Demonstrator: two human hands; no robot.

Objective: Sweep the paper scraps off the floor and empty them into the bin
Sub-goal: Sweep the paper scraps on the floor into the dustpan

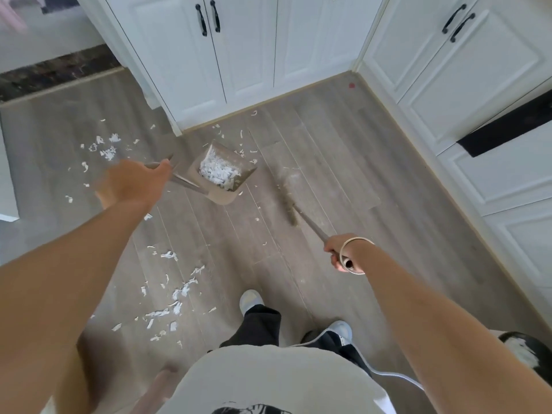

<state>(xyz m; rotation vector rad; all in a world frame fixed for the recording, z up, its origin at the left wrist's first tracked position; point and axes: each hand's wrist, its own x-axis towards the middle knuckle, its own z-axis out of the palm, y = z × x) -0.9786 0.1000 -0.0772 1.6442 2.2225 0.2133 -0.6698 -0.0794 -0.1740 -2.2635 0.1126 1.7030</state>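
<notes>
The left hand [134,183] is curled round the handle of the dustpan [221,197], out at twelve o'clock from the person's feet, with a white heap of paper scraps [218,171] inside it. The right hand [340,255] grips the handle of the broom [289,201], bristles down on the floor [343,162] at about one o'clock, near the pan. The pan looks tilted, its mouth facing the cabinets [248,55]; whether it rests on the boards or hangs just above them I cannot tell.

That tilt is my worry: tip it further forward or swing it quickly, and the light heap slides back out. A patch of loose scraps [107,150] lies at ten o'clock and a second patch [176,294] at nine o'clock, close by the feet, so a step left could tread them flat or scuff them apart. A hard flick of the broom could scatter the bits lying at the cabinet foot. No bin is in sight, so the carry may be long.
</notes>
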